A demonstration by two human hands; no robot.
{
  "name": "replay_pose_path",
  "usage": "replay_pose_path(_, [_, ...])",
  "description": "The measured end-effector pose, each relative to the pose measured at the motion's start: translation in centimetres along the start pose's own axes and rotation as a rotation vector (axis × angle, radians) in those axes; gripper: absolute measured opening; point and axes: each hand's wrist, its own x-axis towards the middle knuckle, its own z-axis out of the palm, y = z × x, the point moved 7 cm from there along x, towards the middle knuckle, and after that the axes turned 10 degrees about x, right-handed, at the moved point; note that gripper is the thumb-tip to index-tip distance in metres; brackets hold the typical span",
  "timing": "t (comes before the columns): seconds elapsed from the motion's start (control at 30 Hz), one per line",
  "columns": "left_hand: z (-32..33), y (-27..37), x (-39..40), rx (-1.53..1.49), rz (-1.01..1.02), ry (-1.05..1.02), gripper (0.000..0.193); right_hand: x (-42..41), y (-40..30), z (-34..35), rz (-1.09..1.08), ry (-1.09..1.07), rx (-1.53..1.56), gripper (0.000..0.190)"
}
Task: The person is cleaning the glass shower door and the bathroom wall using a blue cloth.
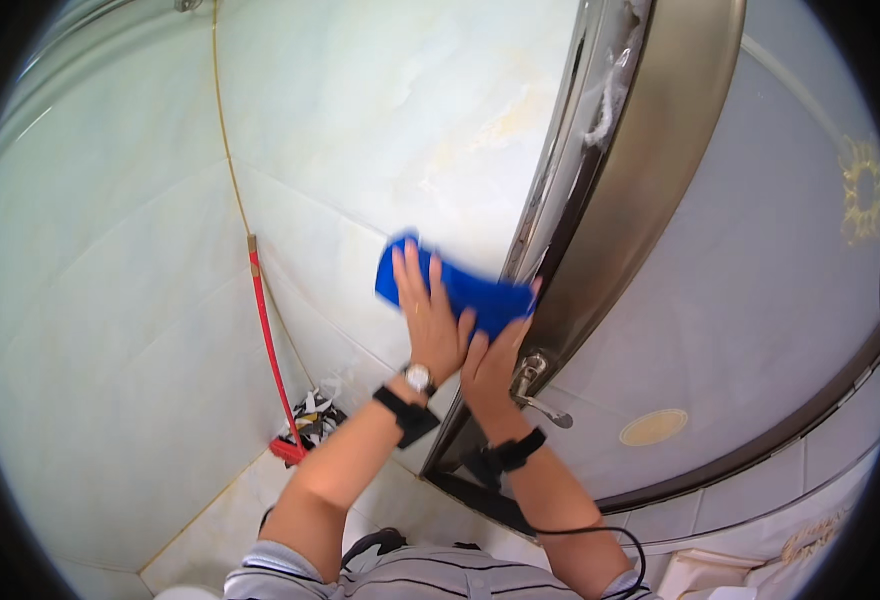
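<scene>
A bright blue cloth (470,289) is spread between my hands in front of the pale marbled wall tiles (410,135). My left hand (434,319), with a watch (418,377) at its wrist, lies on the cloth's left part with fingers stretched upward. The cloth's right end is held in my right hand (494,367), close to the metal door frame (533,217). Parts of the cloth are blurred, and whether it touches the wall cannot be told. Black straps sit on both forearms.
Right of my hands is a door (710,262) with a lever handle (545,409) just below my right hand. A red-handled mop (269,341) leans in the wall corner, its cloth strips (320,416) on the floor. A black cable (597,530) crosses my right arm.
</scene>
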Motion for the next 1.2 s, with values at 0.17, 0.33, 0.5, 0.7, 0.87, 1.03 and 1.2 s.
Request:
replay_pose_path(0.17, [2.1,-3.5,-15.2,-0.004,-0.077,-0.353,0.088,-14.8,4.7,1.3,0.507,-0.305,-0.123,0.060])
replay_pose_path(0.33, [2.3,-1.7,-16.2,-0.046,-0.146,-0.355,0.093,-15.5,3.5,0.3,0.535,-0.327,-0.245,0.056])
replay_pose_path(0.5, [0.8,2.4,-5.3,-0.014,0.059,-0.139,0.092,-8.4,-0.8,-1.3,0.270,-0.139,-0.052,0.059])
replay_pose_path(0.7, [-3.9,8.6,13.4,0.033,0.316,0.176,0.088,6.7,-6.3,-3.4,-0.082,-0.066,0.107,0.058])
replay_pose_path(0.87, [-6.4,14.2,26.1,0.168,0.402,0.375,0.080,18.3,-8.6,-6.0,-0.352,0.078,0.055,0.054])
replay_pose_path(1.03, [-8.1,15.4,32.4,0.139,0.293,0.409,0.093,23.0,-11.4,-7.7,-0.421,0.104,0.109,0.044])
replay_pose_path(1.2, [-6.2,14.7,29.1,0.146,0.257,0.500,0.095,11.1,-5.5,-9.5,-0.196,0.024,-0.126,0.020])
